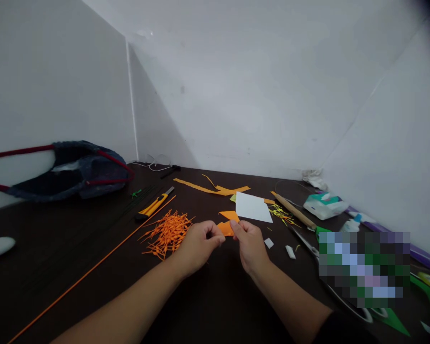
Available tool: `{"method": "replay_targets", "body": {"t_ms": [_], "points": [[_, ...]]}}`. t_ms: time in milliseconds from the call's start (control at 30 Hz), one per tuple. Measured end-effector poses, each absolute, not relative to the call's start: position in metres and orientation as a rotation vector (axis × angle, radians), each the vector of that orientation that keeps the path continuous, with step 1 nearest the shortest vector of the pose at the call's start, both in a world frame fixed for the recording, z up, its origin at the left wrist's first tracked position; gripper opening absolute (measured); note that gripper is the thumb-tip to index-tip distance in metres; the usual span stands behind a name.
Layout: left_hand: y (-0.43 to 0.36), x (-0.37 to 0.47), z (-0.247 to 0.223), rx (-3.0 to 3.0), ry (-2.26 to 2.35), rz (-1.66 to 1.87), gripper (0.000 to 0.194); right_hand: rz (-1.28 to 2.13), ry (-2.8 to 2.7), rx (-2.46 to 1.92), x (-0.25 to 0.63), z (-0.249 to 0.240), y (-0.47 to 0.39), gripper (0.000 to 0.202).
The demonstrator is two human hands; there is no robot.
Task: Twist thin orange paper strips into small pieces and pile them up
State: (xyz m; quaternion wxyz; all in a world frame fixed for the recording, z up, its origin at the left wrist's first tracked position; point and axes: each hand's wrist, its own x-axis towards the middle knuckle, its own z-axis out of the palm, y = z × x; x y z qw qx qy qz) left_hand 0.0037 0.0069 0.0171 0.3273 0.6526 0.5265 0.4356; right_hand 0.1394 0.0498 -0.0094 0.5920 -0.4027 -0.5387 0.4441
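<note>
Just right of the orange pile, my left hand (201,242) is closed, thumb and fingers pinched at the left side of a small piece of orange paper (225,228). Facing it, my right hand (251,243) is closed too, its thumb lying against the paper's right side. The fingertips hide part of the paper's edges. Directly behind is another orange paper piece (229,215). Beside my left hand lies a pile of thin orange twisted stems with small bulges (168,231). A white sheet (252,207) rests beyond my right hand.
On the left are a yellow utility knife (155,205), a long orange stem (103,263) and a denim bag (82,169). Orange strips (218,189) lie at the back. Rightward are a wooden stick (294,210), scissors (306,242), a tissue pack (326,206) and a glue bottle (351,223).
</note>
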Motion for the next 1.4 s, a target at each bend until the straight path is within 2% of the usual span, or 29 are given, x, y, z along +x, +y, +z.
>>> {"method": "replay_targets", "body": {"t_ms": [267, 467, 833, 1400], "points": [[0.019, -0.014, 0.014, 1.391, 1.389, 1.293, 0.026, 1.009, -1.205, -0.965, 0.152, -0.013, 0.065, 0.039], [0.009, 0.004, 0.016, 1.232, 1.076, 1.04, 0.039, 1.009, -1.314, -0.879, 0.142, -0.009, 0.052, 0.035], [0.007, 0.009, 0.016, 1.259, 1.146, 1.114, 0.02, 1.026, -1.253, -0.874, 0.136, -0.008, 0.047, 0.037], [0.007, 0.009, 0.018, 1.544, 1.417, 1.154, 0.013, 1.127, -1.174, -0.884, 0.137, -0.012, 0.048, 0.038]]}}
